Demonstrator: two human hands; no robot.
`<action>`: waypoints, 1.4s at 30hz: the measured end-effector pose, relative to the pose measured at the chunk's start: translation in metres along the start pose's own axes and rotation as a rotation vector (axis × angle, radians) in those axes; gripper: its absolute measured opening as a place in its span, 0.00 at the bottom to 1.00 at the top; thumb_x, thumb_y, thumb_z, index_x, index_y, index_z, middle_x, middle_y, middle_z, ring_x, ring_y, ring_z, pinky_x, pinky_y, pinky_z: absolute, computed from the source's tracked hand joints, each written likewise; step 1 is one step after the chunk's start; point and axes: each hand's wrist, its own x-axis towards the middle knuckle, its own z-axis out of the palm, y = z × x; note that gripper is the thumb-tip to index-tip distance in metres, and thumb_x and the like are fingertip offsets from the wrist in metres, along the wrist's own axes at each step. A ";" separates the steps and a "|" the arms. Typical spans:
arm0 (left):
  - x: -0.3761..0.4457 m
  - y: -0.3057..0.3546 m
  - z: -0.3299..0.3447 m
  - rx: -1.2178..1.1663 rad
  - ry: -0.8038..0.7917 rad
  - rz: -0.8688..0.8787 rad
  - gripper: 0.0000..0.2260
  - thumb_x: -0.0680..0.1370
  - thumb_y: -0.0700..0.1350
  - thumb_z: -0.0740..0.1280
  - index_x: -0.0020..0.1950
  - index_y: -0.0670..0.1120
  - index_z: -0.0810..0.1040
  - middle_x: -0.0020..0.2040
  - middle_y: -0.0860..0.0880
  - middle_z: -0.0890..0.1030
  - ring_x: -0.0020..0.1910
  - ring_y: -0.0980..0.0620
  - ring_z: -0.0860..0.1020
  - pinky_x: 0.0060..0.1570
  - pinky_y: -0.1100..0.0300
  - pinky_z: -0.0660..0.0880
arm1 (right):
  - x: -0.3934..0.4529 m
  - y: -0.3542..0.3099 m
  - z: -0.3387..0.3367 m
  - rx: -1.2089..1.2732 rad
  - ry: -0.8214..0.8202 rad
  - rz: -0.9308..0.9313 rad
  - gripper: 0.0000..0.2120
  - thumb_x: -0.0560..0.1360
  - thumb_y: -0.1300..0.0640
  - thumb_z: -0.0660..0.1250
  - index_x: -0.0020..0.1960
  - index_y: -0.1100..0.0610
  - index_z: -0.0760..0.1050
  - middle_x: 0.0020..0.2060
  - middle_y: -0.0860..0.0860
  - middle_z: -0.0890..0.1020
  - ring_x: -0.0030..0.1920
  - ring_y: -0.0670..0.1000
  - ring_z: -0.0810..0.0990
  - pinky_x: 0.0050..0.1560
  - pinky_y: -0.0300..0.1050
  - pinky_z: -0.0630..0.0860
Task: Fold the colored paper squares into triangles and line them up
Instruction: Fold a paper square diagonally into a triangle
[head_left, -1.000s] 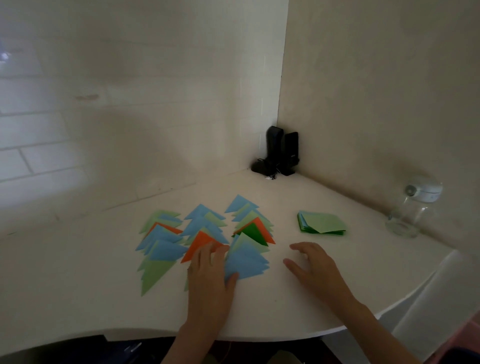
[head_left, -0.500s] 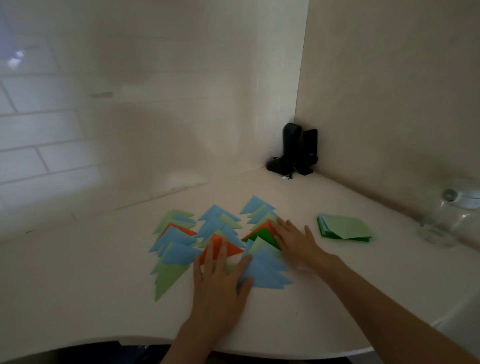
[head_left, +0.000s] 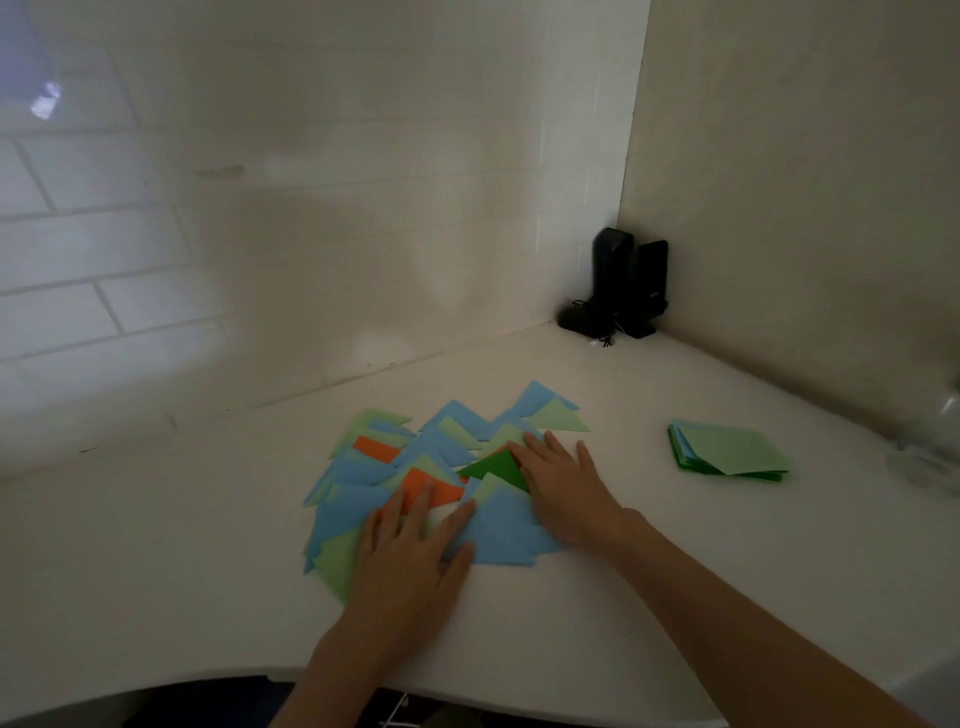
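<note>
The folded paper triangles (head_left: 457, 467) lie in an overlapping cluster on the white corner desk (head_left: 208, 545), in light blue, light green, dark green and orange. We see them packed together with edges crossing, so we cannot count separate rows. A dark green triangle (head_left: 493, 467) sits near the middle of the cluster, and an orange triangle (head_left: 431, 491) lies just to its left. A second orange triangle (head_left: 376, 449) shows further back on the left side.

Our left hand (head_left: 410, 561) rests flat on the near part of the cluster, fingers straight and slightly spread, with the fingertips on the orange triangle and the thumb on a large light blue triangle (head_left: 501, 530). It grips nothing. Our right hand (head_left: 566, 493) lies flat on the right side of the cluster, fingers extended toward the back and touching the dark green triangle's edge. It likewise presses down without holding any sheet.

To the right, well apart from the cluster, a stack of unfolded paper squares (head_left: 727, 454) rests on the desk, with a light green sheet on top and dark green and blue edges showing below.

In the far corner where the two walls meet stand two black speakers (head_left: 628, 280) with cables at their base. A clear object at the right edge is too blurred to identify.
</note>
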 end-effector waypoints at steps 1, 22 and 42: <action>0.000 -0.001 -0.002 -0.006 -0.007 -0.006 0.21 0.78 0.64 0.46 0.67 0.64 0.68 0.67 0.47 0.74 0.64 0.41 0.73 0.64 0.48 0.58 | 0.000 -0.002 -0.002 0.017 0.011 0.009 0.25 0.81 0.59 0.48 0.76 0.49 0.49 0.77 0.47 0.50 0.76 0.51 0.45 0.74 0.58 0.43; 0.003 0.003 -0.005 -0.035 -0.033 -0.024 0.21 0.77 0.63 0.51 0.68 0.64 0.68 0.70 0.46 0.71 0.69 0.41 0.68 0.65 0.49 0.53 | 0.044 0.028 -0.014 -0.013 -0.017 0.206 0.24 0.82 0.52 0.42 0.77 0.55 0.47 0.77 0.49 0.49 0.76 0.51 0.44 0.72 0.63 0.40; -0.013 -0.033 -0.035 -0.201 0.011 0.017 0.29 0.72 0.73 0.42 0.72 0.68 0.52 0.76 0.57 0.53 0.75 0.54 0.50 0.72 0.48 0.51 | 0.020 -0.004 -0.022 0.289 0.131 -0.045 0.30 0.78 0.37 0.45 0.77 0.46 0.44 0.77 0.48 0.48 0.76 0.48 0.44 0.74 0.54 0.39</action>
